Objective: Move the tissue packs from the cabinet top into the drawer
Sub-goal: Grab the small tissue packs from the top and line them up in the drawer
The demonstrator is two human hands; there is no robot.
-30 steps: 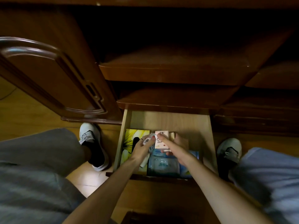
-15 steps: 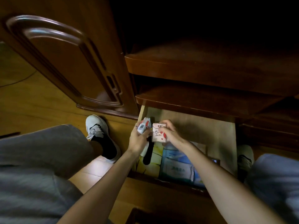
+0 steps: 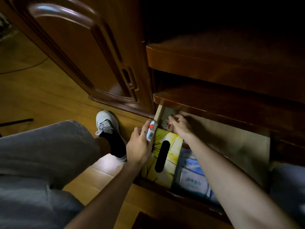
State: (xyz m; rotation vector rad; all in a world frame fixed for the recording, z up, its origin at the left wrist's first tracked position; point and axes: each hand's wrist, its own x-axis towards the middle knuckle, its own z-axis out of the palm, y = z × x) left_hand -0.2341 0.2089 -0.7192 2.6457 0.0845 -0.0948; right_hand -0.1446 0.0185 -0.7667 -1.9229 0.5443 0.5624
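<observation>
The pale wooden drawer (image 3: 239,142) is pulled out under the dark cabinet shelves. My left hand (image 3: 140,146) grips a small white tissue pack with red marks and a barcode (image 3: 151,132) right at the drawer's left wall. My right hand (image 3: 179,126) holds a second small white and red tissue pack (image 3: 165,123) deep in the drawer's back left corner, partly under the shelf. In the drawer lie a yellow tissue box with a dark slot (image 3: 162,156) and blue tissue packs (image 3: 193,177).
An open dark wooden cabinet door (image 3: 79,52) stands at the left. Two shelves (image 3: 222,66) overhang the drawer. My grey trouser legs and a white shoe (image 3: 105,123) rest on the wooden floor (image 3: 33,96) left of the drawer.
My right hand has moved its pack from the drawer's middle toward the back left corner. My left hand has shifted to the left wall with its pack. The view has swung left.
</observation>
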